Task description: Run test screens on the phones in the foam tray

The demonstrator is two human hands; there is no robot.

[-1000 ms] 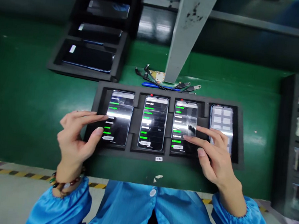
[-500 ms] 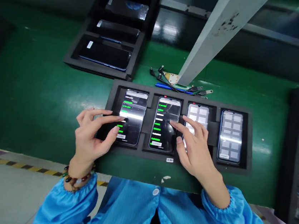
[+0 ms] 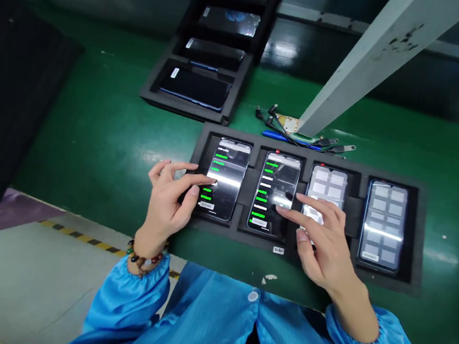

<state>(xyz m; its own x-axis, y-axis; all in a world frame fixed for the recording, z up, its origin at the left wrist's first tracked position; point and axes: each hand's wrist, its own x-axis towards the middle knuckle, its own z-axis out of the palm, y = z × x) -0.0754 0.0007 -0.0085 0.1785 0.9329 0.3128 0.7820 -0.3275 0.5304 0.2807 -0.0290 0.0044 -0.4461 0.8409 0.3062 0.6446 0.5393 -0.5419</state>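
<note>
Four phones sat in a row in a black foam tray (image 3: 418, 243) on the green bench (image 3: 115, 120), each in its own slot, with the person in blue sleeves working right over them. Left hand (image 3: 170, 201) had its index finger stretched out to the lit screen of the leftmost phone (image 3: 228, 185), thumb well off to the side, so that grip was spread and wasn't holding anything. Right hand (image 3: 323, 240) was pretty much the same deal: index fingertip at the screen of the second phone (image 3: 277, 183), middle finger near its right edge, thumb hanging apart, nothing clamped in that grip either. Couldn't tell if either fingertip was really pressing the glass.

Those two had dark screens with green and white lines of text. The third phone (image 3: 327, 186), partly behind the right hand, and the fourth phone (image 3: 383, 222) showed pale blocks on grey instead.

Just behind the tray were some black cables (image 3: 326, 142) and a blue strip (image 3: 273, 135), by the foot of a grey post (image 3: 374, 67). Further back on the left, another tray (image 3: 246, 74) held more phones, screens dark.
</note>
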